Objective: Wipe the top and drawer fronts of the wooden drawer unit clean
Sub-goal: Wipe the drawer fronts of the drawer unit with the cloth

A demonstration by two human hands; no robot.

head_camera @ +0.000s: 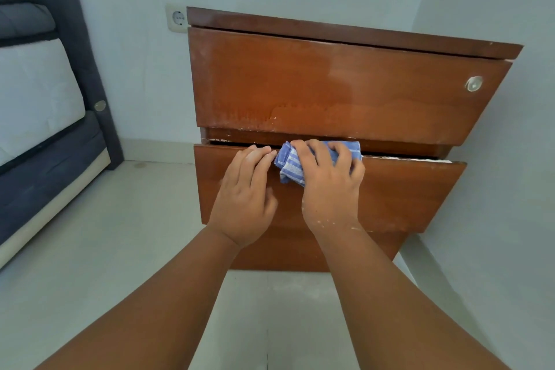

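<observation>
Wooden drawer unit (345,84), reddish-brown and boxy, fills the middle and upper right of the frame. It stands on the pale tiled floor (120,249) in a corner of light walls. It looks heavy, hard and stiff, so it should stay put when it is rubbed. The drawers can slide, though, so a hard push may shove one back in. The middle drawer front (405,189) sticks out a little, and its top edge is a good place to hold it steady. The left hand (244,204) lies flat on that front with its fingers fairly straight and its tips at the top edge. I cannot tell if they hook over it. The right hand (330,189) has its fingers curled round a blue and white striped cloth (289,164) and presses it on the same edge, just beside the left fingertips. The cloth is soft, light and floppy, so holding it in a bunch works best. The bottom edge of the top drawer front (330,81) is chipped with white flecks that might catch the cloth. The unit stands upright with its fronts facing us. Each front is long from left to right and slopes down toward the right of the frame. A round metal lock (474,83) sits at the top drawer's right end.
</observation>
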